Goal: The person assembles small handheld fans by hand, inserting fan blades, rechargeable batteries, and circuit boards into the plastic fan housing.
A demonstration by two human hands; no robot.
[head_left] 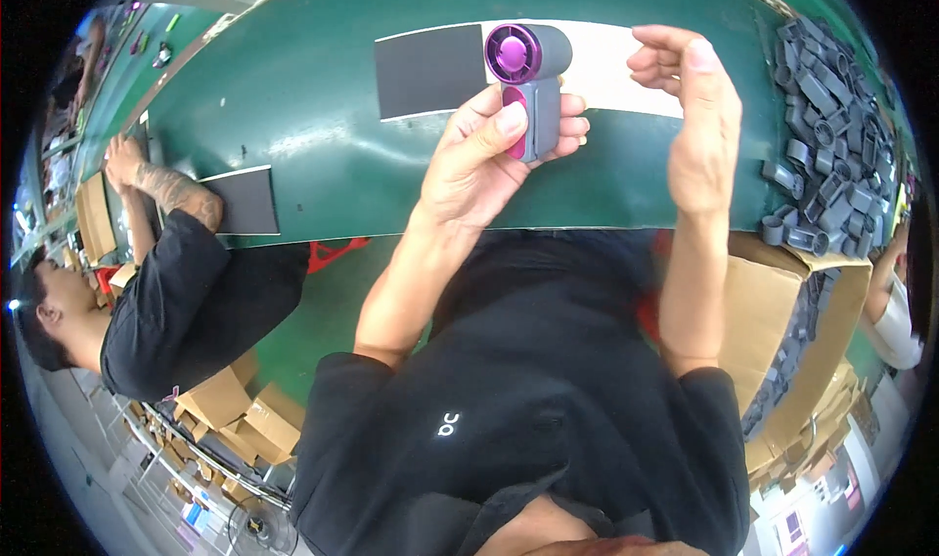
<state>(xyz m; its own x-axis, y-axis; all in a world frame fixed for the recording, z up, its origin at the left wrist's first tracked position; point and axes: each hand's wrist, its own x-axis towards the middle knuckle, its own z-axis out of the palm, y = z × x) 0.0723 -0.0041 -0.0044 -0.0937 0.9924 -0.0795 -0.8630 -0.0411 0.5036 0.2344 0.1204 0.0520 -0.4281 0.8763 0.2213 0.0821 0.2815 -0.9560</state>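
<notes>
A small handheld fan (533, 91), dark grey with a round purple grille at its head and a purple strip down the handle, is gripped in my left hand (479, 150). Its handle lies across the palm, the thumb on the purple strip and the fingertips showing past the far side. Apart from the fan, my right hand (696, 106) hovers over the white part of a mat (626, 62), fingers loosely bent and holding nothing. The mat's other part is a black panel (430, 75), left of the fan.
Many grey plastic housings (831, 126) are heaped at the green table's (333, 145) right end. Below them stands an open cardboard box (753, 311) with more grey parts. To the left a co-worker (196, 282) sits near another black panel (249, 202).
</notes>
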